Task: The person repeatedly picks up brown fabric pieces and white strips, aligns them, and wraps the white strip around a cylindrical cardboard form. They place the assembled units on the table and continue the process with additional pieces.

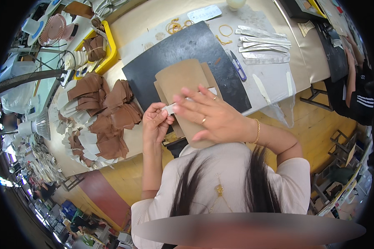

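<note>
Pale strip [169,109], probably light and pliable, best held by its ends, is pinched in the left hand [155,122], partly covered by the spread right hand [217,116]

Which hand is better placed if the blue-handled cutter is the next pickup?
Probably the right hand: its fingers are spread above the brown sheet, nearer the blue-handled cutter. The left hand pinches the white strip and sits farther away.

Tan sheet [180,79]: matt, smooth. Black mat [170,50]: faintly glossy. Yellow tray [111,41]: shiny plastic.
</note>
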Demonstrator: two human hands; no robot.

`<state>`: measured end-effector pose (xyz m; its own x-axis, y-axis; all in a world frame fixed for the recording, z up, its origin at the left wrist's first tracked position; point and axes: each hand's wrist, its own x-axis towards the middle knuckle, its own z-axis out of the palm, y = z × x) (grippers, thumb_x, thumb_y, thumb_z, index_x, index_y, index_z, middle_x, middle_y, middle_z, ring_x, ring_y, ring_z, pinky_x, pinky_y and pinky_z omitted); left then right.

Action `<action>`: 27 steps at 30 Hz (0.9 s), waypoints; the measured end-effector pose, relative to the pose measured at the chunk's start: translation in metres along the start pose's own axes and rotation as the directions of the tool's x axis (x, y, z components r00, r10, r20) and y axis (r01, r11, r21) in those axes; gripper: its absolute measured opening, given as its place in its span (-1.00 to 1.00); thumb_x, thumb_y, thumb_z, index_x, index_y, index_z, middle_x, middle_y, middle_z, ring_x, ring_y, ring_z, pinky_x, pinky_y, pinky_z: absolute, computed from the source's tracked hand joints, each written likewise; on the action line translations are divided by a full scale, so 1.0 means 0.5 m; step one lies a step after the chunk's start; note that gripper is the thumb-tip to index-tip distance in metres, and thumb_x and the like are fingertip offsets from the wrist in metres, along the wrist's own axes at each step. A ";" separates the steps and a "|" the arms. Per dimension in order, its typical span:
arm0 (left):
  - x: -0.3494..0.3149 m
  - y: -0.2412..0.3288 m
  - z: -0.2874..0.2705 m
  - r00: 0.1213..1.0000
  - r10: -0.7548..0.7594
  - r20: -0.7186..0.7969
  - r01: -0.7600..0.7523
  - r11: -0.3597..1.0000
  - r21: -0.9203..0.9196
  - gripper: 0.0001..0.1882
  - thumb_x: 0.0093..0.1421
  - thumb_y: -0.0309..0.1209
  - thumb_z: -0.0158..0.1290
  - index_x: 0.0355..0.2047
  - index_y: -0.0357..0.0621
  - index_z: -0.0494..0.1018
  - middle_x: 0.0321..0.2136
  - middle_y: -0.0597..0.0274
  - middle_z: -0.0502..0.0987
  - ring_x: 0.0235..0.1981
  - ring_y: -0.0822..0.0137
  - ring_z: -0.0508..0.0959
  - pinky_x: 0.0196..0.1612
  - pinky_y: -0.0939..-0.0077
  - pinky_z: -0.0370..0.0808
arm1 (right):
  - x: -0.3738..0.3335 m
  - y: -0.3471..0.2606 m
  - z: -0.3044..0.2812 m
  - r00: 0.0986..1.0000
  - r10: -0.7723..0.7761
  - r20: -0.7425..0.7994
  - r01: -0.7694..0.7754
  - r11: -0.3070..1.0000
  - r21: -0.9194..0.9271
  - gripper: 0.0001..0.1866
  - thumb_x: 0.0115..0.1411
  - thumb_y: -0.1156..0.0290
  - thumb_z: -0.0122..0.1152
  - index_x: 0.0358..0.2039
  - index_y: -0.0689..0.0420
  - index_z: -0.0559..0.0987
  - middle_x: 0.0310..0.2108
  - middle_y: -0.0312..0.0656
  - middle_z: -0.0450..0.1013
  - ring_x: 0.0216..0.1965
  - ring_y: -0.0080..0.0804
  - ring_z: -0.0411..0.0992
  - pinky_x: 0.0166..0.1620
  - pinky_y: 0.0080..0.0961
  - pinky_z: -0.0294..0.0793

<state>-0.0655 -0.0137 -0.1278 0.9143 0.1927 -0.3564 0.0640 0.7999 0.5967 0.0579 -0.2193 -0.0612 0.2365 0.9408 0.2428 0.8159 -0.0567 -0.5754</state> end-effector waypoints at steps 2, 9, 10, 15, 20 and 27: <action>0.001 -0.002 -0.006 0.999 -0.021 -0.039 0.020 1.000 -0.020 -0.83 0.12 -0.64 0.05 -0.24 -0.33 0.41 -0.47 0.05 0.56 -0.53 0.32 0.59 -0.45 0.59 0.57 | -0.028 0.014 0.024 0.996 0.066 -0.066 -0.056 0.988 0.141 -0.16 0.20 -0.20 -0.24 0.28 0.20 0.02 0.31 0.05 -0.08 0.34 -0.07 -0.13 0.32 -0.21 -0.17; 0.000 -0.006 -0.014 1.000 0.000 -0.021 0.000 1.000 -0.016 -0.80 0.13 -0.64 0.03 -0.20 -0.33 0.40 -0.43 0.04 0.55 -0.49 0.33 0.58 -0.40 0.57 0.58 | -0.108 0.018 0.060 0.840 0.539 -0.067 -0.352 0.635 0.688 -0.14 0.24 -0.17 -0.24 0.32 0.13 -0.22 0.21 0.09 0.14 0.20 0.07 0.13 0.21 -0.35 0.12; -0.001 -0.003 -0.012 1.000 0.015 -0.007 -0.015 1.000 0.016 -0.79 0.13 -0.63 0.03 -0.19 -0.33 0.40 -0.42 0.03 0.55 -0.48 0.32 0.58 -0.39 0.55 0.58 | -0.119 0.021 0.051 0.817 0.576 -0.013 -0.395 0.577 0.714 -0.14 0.25 -0.15 -0.23 0.32 0.14 -0.24 0.17 0.10 0.20 0.16 0.09 0.20 0.18 -0.37 0.18; 0.005 0.054 0.024 0.985 0.154 0.076 -0.164 0.975 0.148 -0.78 0.14 -0.60 0.05 -0.17 -0.32 0.40 -0.34 0.02 0.48 -0.45 0.23 0.57 -0.44 0.50 0.58 | -0.146 0.125 -0.020 0.668 0.679 -0.304 -0.528 0.721 0.449 -0.63 0.24 0.37 0.03 0.06 0.14 0.40 -0.09 -0.06 0.47 -0.15 -0.16 0.45 -0.05 -0.43 0.38; 0.037 0.134 0.118 0.913 0.209 0.349 -0.328 0.886 0.328 -0.81 0.12 -0.59 0.05 -0.22 -0.31 0.43 -0.41 0.03 0.43 -0.50 0.26 0.54 -0.56 0.57 0.50 | -0.179 0.240 -0.072 0.688 0.485 -0.540 -0.680 0.691 -0.245 -0.76 0.05 0.51 0.18 -0.22 0.11 0.59 -0.20 -0.18 0.47 -0.17 -0.22 0.39 -0.11 -0.35 0.38; 0.136 0.200 0.141 0.924 0.352 0.147 -0.376 0.778 0.503 -0.75 0.13 -0.55 0.06 -0.16 -0.36 0.42 -0.45 0.16 0.46 -0.55 0.40 0.48 -0.57 0.65 0.40 | -0.209 0.272 -0.040 0.719 0.397 -0.570 -0.653 0.666 -0.360 -0.76 0.01 0.50 0.22 -0.25 0.09 0.60 -0.18 -0.23 0.45 -0.14 -0.25 0.37 -0.07 -0.33 0.33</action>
<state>0.0315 0.0393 -0.0417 0.9264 0.3764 -0.0136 -0.0931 0.2638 0.9601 0.1545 -0.3321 -0.1492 0.7946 0.4638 0.3919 0.5792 -0.7725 -0.2603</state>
